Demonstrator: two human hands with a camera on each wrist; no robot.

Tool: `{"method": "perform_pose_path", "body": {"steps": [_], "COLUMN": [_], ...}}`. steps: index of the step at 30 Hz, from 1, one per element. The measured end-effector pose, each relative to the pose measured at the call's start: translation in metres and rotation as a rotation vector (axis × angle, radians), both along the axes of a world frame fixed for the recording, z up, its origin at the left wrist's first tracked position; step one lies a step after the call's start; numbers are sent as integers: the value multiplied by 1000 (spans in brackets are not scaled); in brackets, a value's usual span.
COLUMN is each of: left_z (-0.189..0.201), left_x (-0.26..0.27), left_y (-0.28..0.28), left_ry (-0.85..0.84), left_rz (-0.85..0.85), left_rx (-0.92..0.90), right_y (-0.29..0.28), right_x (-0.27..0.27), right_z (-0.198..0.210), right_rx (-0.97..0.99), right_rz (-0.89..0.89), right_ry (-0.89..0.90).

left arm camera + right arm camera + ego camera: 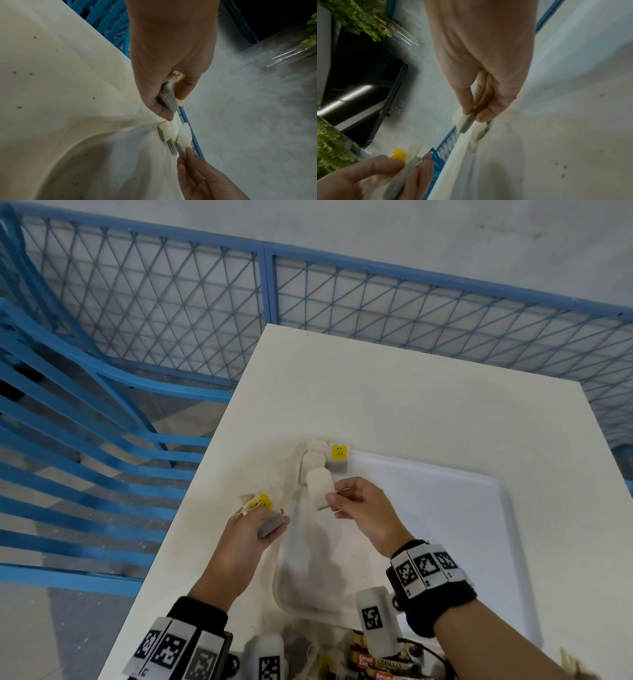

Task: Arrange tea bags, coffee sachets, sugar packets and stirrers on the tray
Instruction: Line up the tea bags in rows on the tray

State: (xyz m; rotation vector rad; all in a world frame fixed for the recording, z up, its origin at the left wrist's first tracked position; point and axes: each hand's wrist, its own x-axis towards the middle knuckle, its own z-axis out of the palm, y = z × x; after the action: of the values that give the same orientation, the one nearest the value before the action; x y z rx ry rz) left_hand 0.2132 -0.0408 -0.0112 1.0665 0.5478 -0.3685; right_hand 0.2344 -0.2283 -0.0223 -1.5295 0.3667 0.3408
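Observation:
A white tray (445, 508) lies on the white table (394, 392). At its far left corner sit several tea bags (313, 462), one with a yellow tag (339, 451). My right hand (356, 505) pinches a white tea bag (318, 486) by its lower edge, just above that row; the same tea bag (467, 122) shows between thumb and finger in the right wrist view. My left hand (253, 529) hovers left of the tray and holds a grey tea bag (270, 523) with a yellow tag (259, 501). That tea bag (167, 98) sits between its curled fingers.
Coffee sachets (380, 662) and more packets lie in a heap at the near table edge. A blue chair (85, 422) stands left of the table, and a blue mesh fence (308, 302) runs behind it. Green plants (356, 17) appear in the right wrist view.

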Motion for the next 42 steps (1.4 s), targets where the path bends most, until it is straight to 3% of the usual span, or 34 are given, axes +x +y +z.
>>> {"method": "perform_pose_path", "body": {"steps": [4, 9, 17, 30, 33, 37, 42], "left_z": [2, 0, -3, -3, -3, -4, -2], "left_x": [-1, -4, -7, -7, -6, -4, -5], "left_y": [-2, -2, -7, -13, -13, -11, -8], "left_ry": [-13, -12, -40, -56, -60, -91, -144], "left_rz": [-3, -36, -79, -108, -113, -145, -189], "left_rx": [-29, 32, 57, 156, 156, 172, 192], "right_y": [-11, -11, 1, -1, 6, 14, 17], "right_x": [8, 21, 30, 27, 17, -1, -9], "right_z": [-11, -19, -23, -19, -3, 12, 9], "right_rx": [-63, -150, -194, -473, -364, -34, 114], "right_rz": [-185, -252, -272, -201, -29, 260, 256], "right_ry": [4, 16, 4, -116, -115, -17, 31]}}
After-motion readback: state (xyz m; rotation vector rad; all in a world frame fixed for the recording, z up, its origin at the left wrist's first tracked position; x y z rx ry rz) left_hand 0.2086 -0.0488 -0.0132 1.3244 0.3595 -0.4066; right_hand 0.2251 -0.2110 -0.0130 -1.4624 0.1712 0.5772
